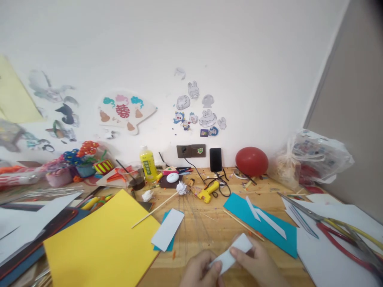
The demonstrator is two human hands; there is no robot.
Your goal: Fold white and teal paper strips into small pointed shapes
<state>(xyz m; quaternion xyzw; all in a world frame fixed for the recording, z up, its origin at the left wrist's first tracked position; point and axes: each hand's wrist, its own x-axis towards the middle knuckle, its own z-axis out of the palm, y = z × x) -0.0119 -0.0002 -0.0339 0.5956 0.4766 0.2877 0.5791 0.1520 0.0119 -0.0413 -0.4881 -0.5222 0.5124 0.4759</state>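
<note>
A narrow white paper strip (226,261), which looks folded, is held at a slant above the front of the wooden table. My left hand (203,269) pinches its lower left end between thumb and fingers. Around its right part my right hand (254,257) is closed, thumb on top. Left of the hands lies a white paper rectangle (169,229) over a blue one. To the right, thin white strips (271,223) rest on a teal sheet (239,205), with a wooden stick (243,225) along its edge.
A large yellow sheet (101,243) lies at left, a stick with a crumpled white paper flower (182,188) across its corner. Farther back are a yellow glue gun (208,192), a phone (216,159), a red balloon (251,161) and a drink bottle (148,163). Scissors (332,231) lie at right.
</note>
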